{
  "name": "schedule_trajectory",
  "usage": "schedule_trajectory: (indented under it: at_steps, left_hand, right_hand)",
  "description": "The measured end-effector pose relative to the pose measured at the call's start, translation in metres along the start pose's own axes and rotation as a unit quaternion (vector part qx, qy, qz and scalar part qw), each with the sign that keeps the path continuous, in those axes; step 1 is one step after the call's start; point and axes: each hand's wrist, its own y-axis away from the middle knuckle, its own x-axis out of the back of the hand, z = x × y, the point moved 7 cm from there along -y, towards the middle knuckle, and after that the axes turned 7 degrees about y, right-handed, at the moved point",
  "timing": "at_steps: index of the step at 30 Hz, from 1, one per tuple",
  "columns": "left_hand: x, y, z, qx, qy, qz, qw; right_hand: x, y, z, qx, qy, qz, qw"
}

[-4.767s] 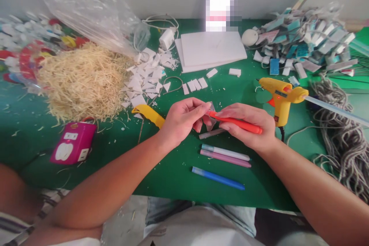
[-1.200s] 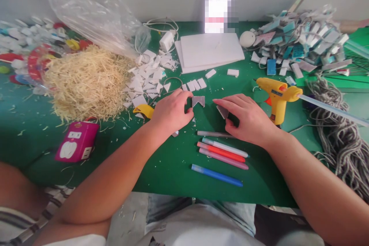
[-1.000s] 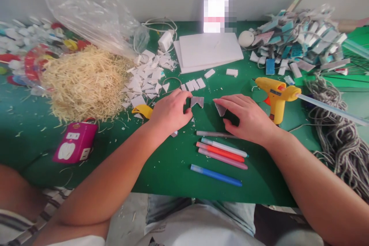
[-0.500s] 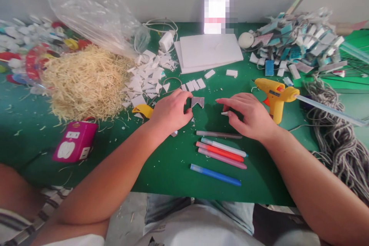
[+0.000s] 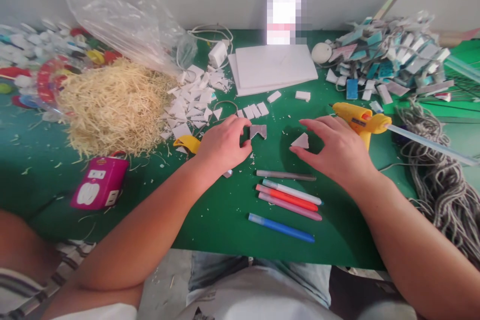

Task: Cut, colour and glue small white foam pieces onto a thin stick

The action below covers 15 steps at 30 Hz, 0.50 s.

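My left hand (image 5: 223, 146) rests on the green table (image 5: 225, 210) with its fingers curled. Its thumb and forefinger pinch the left edge of a small grey notched foam piece (image 5: 258, 131). My right hand (image 5: 339, 150) hovers with fingers spread over a white triangular foam piece (image 5: 301, 141). That piece lies flat on the table between thumb and forefinger. Just in front of both hands lie a grey pen (image 5: 285, 175), a white pen (image 5: 293, 192), an orange pen (image 5: 287, 198), a pink pen (image 5: 291, 207) and a blue pen (image 5: 281, 227).
A yellow glue gun (image 5: 359, 117) stands right behind my right hand. Grey yarn (image 5: 442, 180) lies at the right, white foam boards (image 5: 275, 65) at the back. At the left are foam scraps (image 5: 191, 100), a straw pile (image 5: 112, 105), a yellow knife (image 5: 187, 143) and a pink power strip (image 5: 98, 181).
The orange pen left my right hand and now lies with the others. My right hand turned the triangular piece over, laid it flat and opened. My left hand has stayed still on the grey piece.
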Motion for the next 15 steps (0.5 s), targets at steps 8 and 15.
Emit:
schedule_trajectory:
  at_steps: [8,15]
  left_hand:
    - [0.000,0.000,-0.001,0.011,0.007,-0.004,1.000]
    - [0.000,0.000,-0.003,-0.014,0.022,0.006,1.000]
  right_hand:
    - [0.003,-0.001,0.010,-0.049,-0.103,0.017,0.993]
    - [0.010,-0.002,0.008,-0.037,-0.139,0.043,0.989]
